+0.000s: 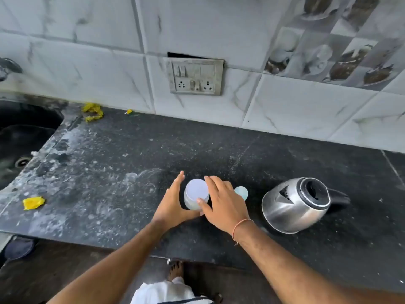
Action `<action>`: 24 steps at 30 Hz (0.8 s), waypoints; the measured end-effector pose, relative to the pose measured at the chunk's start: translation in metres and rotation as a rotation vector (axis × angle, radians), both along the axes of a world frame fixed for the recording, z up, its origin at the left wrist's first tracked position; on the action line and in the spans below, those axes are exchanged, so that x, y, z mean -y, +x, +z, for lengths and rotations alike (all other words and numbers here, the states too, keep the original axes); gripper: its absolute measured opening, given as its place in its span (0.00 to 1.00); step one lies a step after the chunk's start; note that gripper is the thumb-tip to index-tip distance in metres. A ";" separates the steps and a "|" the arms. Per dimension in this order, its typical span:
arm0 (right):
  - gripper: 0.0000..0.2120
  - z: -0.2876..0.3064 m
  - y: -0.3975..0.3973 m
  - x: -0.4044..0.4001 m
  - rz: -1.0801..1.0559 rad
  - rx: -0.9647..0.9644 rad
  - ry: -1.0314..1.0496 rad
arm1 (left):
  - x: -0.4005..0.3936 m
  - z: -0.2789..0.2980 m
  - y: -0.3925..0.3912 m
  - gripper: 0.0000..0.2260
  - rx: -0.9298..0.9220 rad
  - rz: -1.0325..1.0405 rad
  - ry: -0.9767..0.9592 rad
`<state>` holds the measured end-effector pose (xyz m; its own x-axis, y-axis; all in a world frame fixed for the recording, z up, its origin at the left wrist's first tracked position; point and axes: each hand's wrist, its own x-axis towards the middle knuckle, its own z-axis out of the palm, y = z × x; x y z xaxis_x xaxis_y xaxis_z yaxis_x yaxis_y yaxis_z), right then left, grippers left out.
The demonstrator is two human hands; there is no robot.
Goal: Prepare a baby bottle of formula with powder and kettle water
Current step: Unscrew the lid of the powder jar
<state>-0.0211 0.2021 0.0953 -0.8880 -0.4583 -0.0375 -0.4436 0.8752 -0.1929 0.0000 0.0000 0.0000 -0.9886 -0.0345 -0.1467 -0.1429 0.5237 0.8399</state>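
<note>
On the dark stone counter [131,163], the left hand [173,202] lies against the left side of a steel container with a pale lid [195,193], fingers straight, while the right hand [223,205] curls round its right side. Just beyond the right hand a pale blue cap [242,191] peeks out. The steel kettle [293,205] stands near, to the right. Farther back, a switchboard [195,76] sits in the tiled wall.
</note>
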 end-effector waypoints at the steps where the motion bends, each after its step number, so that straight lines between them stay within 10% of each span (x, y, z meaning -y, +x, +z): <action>1: 0.37 0.000 -0.006 0.007 -0.009 0.050 0.023 | 0.002 -0.003 -0.004 0.67 -0.016 -0.034 -0.007; 14: 0.38 0.002 -0.038 0.056 -0.035 0.205 0.324 | 0.001 -0.021 -0.026 0.41 -0.054 -0.154 -0.122; 24: 0.36 0.005 -0.054 0.051 0.157 0.234 0.371 | 0.006 -0.043 -0.036 0.42 -0.075 -0.199 -0.117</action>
<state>-0.0748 0.1508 0.1000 -0.7570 -0.5046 -0.4151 -0.5582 0.8296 0.0096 -0.0364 -0.0059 -0.0425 -0.9855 0.1498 -0.0794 0.0331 0.6293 0.7765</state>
